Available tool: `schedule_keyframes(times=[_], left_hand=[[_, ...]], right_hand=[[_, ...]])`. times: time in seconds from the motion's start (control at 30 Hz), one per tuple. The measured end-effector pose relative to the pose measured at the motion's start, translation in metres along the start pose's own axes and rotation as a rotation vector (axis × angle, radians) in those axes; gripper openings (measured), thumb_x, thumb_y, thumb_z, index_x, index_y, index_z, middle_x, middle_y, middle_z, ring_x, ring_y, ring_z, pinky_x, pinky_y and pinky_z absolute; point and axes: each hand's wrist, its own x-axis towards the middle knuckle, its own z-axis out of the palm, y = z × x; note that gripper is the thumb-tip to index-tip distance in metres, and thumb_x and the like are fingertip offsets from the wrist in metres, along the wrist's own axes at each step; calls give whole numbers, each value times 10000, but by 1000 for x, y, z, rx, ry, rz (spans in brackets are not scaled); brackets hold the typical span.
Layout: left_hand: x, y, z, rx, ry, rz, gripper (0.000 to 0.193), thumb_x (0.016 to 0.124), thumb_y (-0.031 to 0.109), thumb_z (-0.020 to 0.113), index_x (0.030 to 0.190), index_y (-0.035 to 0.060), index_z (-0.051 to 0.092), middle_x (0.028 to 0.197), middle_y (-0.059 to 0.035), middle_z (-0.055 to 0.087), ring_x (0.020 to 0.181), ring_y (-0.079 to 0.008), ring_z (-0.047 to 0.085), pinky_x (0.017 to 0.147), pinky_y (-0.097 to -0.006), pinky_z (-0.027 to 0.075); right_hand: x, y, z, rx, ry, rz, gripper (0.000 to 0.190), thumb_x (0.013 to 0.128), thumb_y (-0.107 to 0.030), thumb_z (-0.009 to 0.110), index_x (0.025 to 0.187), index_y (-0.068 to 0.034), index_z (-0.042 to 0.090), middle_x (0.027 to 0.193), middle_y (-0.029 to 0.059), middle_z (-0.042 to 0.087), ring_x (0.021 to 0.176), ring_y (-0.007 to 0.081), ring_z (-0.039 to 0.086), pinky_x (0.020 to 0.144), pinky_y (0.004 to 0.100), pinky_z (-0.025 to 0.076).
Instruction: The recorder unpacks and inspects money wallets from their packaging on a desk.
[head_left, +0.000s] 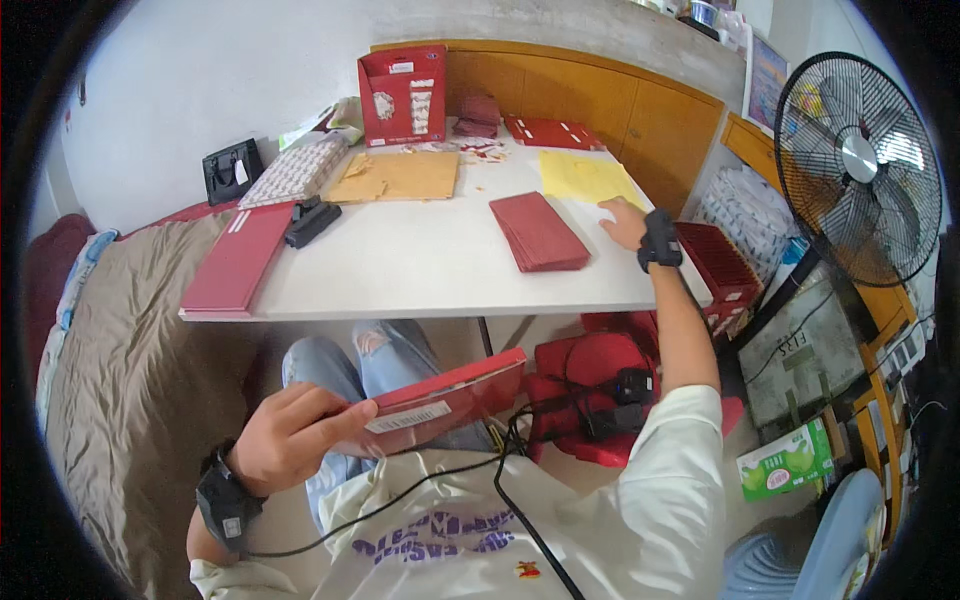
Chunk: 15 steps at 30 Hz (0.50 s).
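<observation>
Low over my lap, my left hand (300, 431) grips one end of a flat red box (450, 397) that bears a barcode label. My right hand (624, 223) rests at the table's right side, fingers apart, by the near edge of a yellow paper sheet (585, 176); I see nothing held in it. Left of that hand a fanned stack of dark red cards or envelopes (538, 232) lies on the white table (405, 262). A long stack of red flat pieces (238, 259) lies along the table's left edge, beside a black stapler-like tool (313, 223).
A red display box (403, 97) stands at the table's back, behind brown envelopes (409, 176) and paper scraps. Right of the table are a red crate-like box (718, 262) and a standing fan (859, 165). A bed (142, 330) is at left. Black cables cross my lap.
</observation>
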Motion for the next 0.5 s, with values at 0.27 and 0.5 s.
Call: schedule_keyframes(times=[0.27,0.5], left_hand=[[-4,-20,-3,-8,-19,-64,445,655,-14,645,1096,36,620,772,-76,575,627,-208,533,531,-298,452],[2,-41,-4,-43,-46,-144,440,655,-21,644,1090,37,622,767,-76,575,612,-213,535,528,-307,452]], right_hand=[[68,8,49,-155,-100,220,553,807,-242,608,1305,-45,467,1392,198,383,1261,329,404,1066,377,313],[84,22,55,33,-185,295,578,820,-392,579,1288,-63,495,1305,223,476,1225,336,449,1055,370,323]])
